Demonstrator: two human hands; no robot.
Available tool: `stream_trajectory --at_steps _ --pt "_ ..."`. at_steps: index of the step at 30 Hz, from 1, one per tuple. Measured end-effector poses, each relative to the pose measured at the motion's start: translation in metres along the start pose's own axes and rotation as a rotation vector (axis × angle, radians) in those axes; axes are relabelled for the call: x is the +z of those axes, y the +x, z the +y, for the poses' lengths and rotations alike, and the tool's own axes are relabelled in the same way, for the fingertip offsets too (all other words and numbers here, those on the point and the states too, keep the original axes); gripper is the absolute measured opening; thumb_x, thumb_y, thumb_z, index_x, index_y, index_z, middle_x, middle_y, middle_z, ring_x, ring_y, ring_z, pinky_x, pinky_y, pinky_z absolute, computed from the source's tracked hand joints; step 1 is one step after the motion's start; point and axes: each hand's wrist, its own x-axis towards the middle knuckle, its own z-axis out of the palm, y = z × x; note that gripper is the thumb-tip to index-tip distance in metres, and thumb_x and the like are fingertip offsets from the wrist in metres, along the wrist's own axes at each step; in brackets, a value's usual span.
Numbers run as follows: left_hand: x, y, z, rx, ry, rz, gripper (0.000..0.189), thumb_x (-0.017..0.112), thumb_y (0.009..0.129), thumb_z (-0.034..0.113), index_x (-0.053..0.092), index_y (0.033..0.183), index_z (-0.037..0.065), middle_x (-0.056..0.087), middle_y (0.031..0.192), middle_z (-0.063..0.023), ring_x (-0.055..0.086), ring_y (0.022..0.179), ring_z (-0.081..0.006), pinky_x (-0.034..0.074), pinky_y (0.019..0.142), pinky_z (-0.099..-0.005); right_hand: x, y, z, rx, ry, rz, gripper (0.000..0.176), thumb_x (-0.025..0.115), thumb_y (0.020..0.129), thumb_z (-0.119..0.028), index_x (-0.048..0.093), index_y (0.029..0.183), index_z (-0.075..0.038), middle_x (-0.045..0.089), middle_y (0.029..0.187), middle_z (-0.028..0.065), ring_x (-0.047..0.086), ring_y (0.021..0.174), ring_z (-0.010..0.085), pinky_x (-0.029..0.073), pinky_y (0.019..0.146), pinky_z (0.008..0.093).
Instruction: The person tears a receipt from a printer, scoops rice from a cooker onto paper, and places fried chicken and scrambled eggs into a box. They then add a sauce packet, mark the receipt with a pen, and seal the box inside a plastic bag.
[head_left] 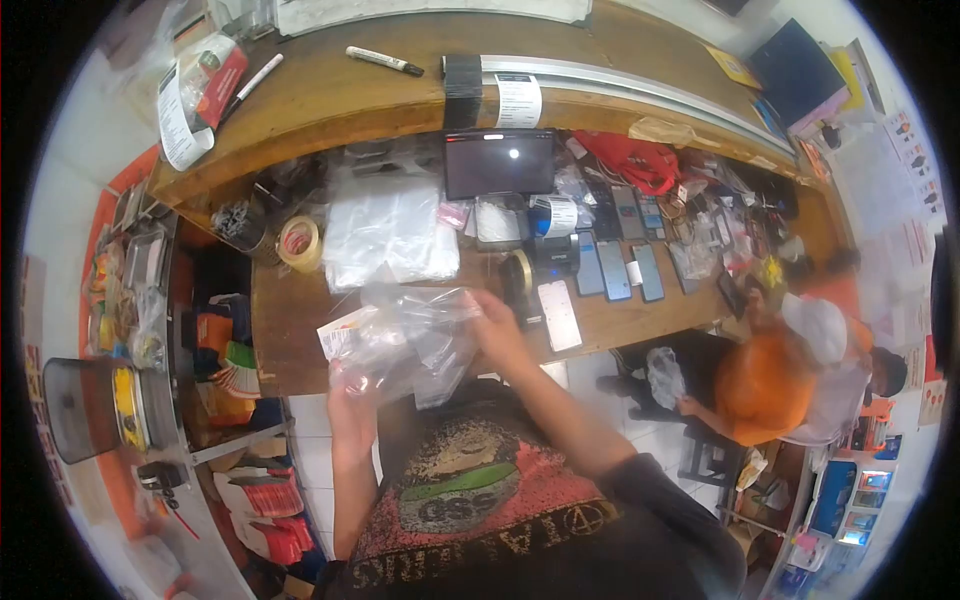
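Note:
A clear plastic bag (420, 335) is stretched between my two hands, in front of my chest and over the near edge of the wooden desk (290, 345). My left hand (352, 388) is closed on the bag's lower left side. On the opposite side, my right hand (490, 320) pinches the bag near its upper corner. A small white printed card (345, 332) shows at the bag's left edge, just above my left fingers, partly covered by the plastic. Just beyond the bag lies a stack of flat clear plastic bags (385, 230).
Tape rolls (298, 245) sit left of the stack. A tablet (498, 165), a label printer (560, 255) and several phones (613, 270) occupy the desk's back and right. A raised shelf (350, 110) overhangs the back. A person in orange (765, 390) is at the right.

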Motion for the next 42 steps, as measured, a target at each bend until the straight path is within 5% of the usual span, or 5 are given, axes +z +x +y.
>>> stream_trajectory --at_steps 13,23,29,33,42 --pt "-0.040 0.021 -0.022 -0.436 -0.115 -0.064 0.031 0.043 0.102 0.034 0.051 0.076 0.019 0.032 0.051 0.0064 0.030 0.039 -0.0090 0.026 0.037 -0.0278 -0.001 0.037 0.036 -0.189 -0.182 0.184 0.022 0.065 0.094 -0.018 0.063 0.082 0.000 0.063 0.072 0.0018 0.053 0.066 0.0094 0.044 0.063 0.0278" --pt "-0.069 0.047 -0.007 0.248 0.892 -0.050 0.006 0.063 0.088 0.009 0.058 0.086 0.011 0.040 0.061 0.0079 0.036 0.048 -0.0025 0.028 0.042 -0.0215 -0.046 0.047 0.005 -0.318 -0.589 0.240 0.023 0.079 0.082 -0.017 0.063 0.089 -0.002 0.060 0.068 0.0035 0.050 0.062 0.0106 0.043 0.060 0.0283" --pt "-0.003 0.051 0.026 1.335 1.499 -0.024 0.018 0.066 0.077 0.007 0.061 0.093 0.002 0.062 0.074 -0.0114 0.062 0.071 -0.0366 0.050 0.069 -0.0434 0.024 0.023 -0.007 -0.325 -0.745 -0.073 0.037 0.081 0.076 -0.014 0.059 0.105 -0.005 0.060 0.079 0.0062 0.056 0.070 0.0159 0.047 0.063 0.0303" --pt "-0.031 0.099 0.009 0.839 1.495 -0.363 0.018 0.067 0.077 0.010 0.060 0.093 0.003 0.061 0.078 -0.0168 0.062 0.073 -0.0387 0.049 0.070 -0.0494 0.061 0.026 -0.011 -0.575 -0.749 -0.248 0.038 0.076 0.076 -0.008 0.062 0.111 -0.004 0.064 0.085 0.0132 0.063 0.077 0.0277 0.051 0.070 0.0379" --pt "-0.004 0.050 0.074 1.247 1.015 0.203 0.027 0.059 0.075 -0.005 0.062 0.102 -0.001 0.065 0.084 -0.0126 0.062 0.078 -0.0248 0.050 0.075 -0.0339 0.085 0.022 -0.040 -0.767 -0.555 0.333 0.008 0.066 0.085 -0.004 0.064 0.092 -0.001 0.063 0.087 0.0138 0.062 0.080 0.0321 0.050 0.073 0.0400"
